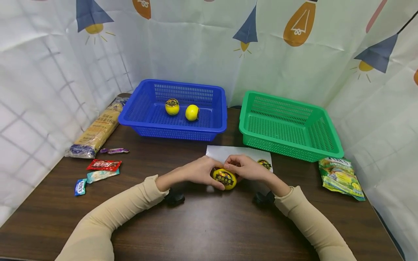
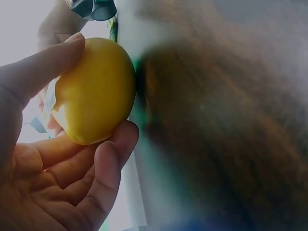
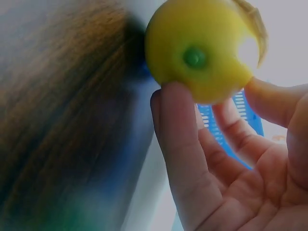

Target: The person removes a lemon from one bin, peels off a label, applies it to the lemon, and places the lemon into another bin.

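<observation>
A yellow lemon (image 1: 224, 179) with a black and gold label on top sits between the two hands, low over the table. My left hand (image 1: 200, 172) grips it from the left, thumb on one side and fingers curled beneath, as the left wrist view shows. From the right, my right hand (image 1: 246, 168) holds the same lemon (image 3: 202, 53), its thumb at the label's edge and a fingertip near the green stem nub. Partly under the right hand lies a white sheet (image 1: 217, 151) bearing a round black and gold sticker (image 1: 264, 164).
Behind stands a blue basket (image 1: 173, 125) with two labelled yellow lemons (image 1: 192, 112) inside. To its right is a green basket (image 1: 281, 143). A long noodle pack (image 1: 99, 127) and several small wrapped sweets (image 1: 103, 165) lie left; a green snack bag (image 1: 341, 177) lies right.
</observation>
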Action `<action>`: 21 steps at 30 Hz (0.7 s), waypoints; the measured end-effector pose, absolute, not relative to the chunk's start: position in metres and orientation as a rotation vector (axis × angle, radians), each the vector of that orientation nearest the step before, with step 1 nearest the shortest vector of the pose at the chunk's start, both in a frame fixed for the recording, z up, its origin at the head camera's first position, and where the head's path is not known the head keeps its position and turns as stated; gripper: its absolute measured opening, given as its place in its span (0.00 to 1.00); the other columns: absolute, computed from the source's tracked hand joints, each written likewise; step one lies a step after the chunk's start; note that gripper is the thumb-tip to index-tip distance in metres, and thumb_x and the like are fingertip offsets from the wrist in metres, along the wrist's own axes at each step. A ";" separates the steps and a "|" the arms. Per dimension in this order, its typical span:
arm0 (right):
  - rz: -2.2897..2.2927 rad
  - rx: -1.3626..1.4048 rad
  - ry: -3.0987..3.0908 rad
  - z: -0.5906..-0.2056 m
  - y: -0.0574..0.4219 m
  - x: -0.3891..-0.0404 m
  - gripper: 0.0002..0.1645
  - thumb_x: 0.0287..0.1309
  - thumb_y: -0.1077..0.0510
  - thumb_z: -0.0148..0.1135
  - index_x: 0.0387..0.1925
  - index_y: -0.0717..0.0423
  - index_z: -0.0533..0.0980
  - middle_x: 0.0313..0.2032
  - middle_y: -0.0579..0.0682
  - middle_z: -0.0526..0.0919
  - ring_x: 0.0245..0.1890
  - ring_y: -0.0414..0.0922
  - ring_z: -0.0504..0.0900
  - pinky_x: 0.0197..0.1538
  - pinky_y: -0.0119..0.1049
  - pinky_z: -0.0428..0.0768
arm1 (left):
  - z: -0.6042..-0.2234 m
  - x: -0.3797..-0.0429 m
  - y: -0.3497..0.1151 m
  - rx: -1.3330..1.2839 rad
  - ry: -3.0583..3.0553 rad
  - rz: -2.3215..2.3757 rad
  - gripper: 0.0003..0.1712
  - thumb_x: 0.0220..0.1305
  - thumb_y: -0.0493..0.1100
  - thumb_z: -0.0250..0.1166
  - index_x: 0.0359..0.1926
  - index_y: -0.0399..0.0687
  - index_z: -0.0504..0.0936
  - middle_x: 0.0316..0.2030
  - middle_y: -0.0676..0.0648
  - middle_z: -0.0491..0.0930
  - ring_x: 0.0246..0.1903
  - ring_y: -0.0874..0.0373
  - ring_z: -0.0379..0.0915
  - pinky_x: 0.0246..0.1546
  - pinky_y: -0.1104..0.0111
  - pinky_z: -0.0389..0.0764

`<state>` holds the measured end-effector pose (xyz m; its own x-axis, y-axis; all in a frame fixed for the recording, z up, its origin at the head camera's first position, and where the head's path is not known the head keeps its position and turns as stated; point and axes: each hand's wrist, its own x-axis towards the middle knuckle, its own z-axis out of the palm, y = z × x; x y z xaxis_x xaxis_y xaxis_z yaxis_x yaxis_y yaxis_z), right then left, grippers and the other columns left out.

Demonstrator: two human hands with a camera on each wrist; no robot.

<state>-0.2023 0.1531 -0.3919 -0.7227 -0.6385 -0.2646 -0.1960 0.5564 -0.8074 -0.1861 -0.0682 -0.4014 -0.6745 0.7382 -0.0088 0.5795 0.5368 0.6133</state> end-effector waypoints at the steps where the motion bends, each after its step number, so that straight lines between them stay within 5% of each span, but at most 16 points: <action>1: -1.062 -0.671 2.254 -0.392 0.154 -0.202 0.14 0.72 0.49 0.54 0.45 0.54 0.77 0.40 0.52 0.84 0.34 0.41 0.80 0.32 0.38 0.85 | -0.402 -0.186 -0.068 1.098 2.504 0.854 0.27 0.50 0.61 0.76 0.49 0.57 0.84 0.35 0.58 0.85 0.32 0.70 0.76 0.33 0.77 0.78; 9: -1.028 -0.685 2.296 -0.386 0.160 -0.206 0.14 0.71 0.48 0.56 0.46 0.53 0.77 0.42 0.54 0.84 0.37 0.44 0.82 0.37 0.39 0.85 | -0.399 -0.185 -0.074 1.014 2.399 0.955 0.31 0.44 0.58 0.81 0.49 0.54 0.83 0.43 0.56 0.87 0.41 0.67 0.81 0.41 0.76 0.81; 21: -1.121 -0.709 2.362 -0.371 0.154 -0.220 0.14 0.68 0.49 0.60 0.46 0.54 0.77 0.42 0.56 0.84 0.34 0.46 0.83 0.37 0.43 0.87 | -0.386 -0.193 -0.086 0.976 2.174 1.290 0.31 0.50 0.49 0.79 0.54 0.50 0.78 0.48 0.50 0.85 0.43 0.62 0.83 0.47 0.71 0.85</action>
<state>-0.2196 0.1541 -0.3707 -0.7772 -0.6090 -0.1587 -0.2622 0.5426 -0.7980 -0.1926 -0.0859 -0.3858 -0.6605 0.7507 -0.0087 0.3520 0.3199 0.8796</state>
